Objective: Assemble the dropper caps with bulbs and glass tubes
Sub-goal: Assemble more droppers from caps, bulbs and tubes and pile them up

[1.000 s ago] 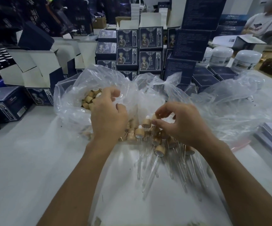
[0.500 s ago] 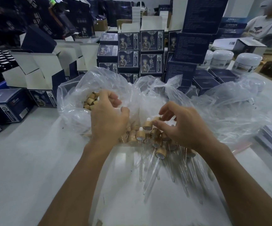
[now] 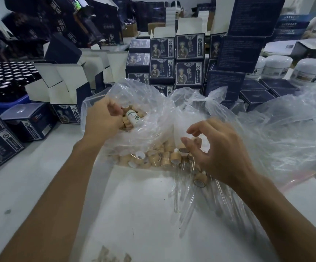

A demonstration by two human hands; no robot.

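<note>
Reaching into the clear bag, the left hand is curled among bamboo caps, grasp unclear; assembled droppers lie beneath the empty, loosely curled right hand. A cap is judged to be needed next.

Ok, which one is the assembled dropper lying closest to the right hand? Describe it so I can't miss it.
Start at the clear plastic bag spread across the white table; below the right hand glass tubes fan toward the viewer. The assembled dropper lies by the hand's heel, its bamboo collar open-end forward. Unlike the loose caps piled left, it sits apart among the tubes.
</note>
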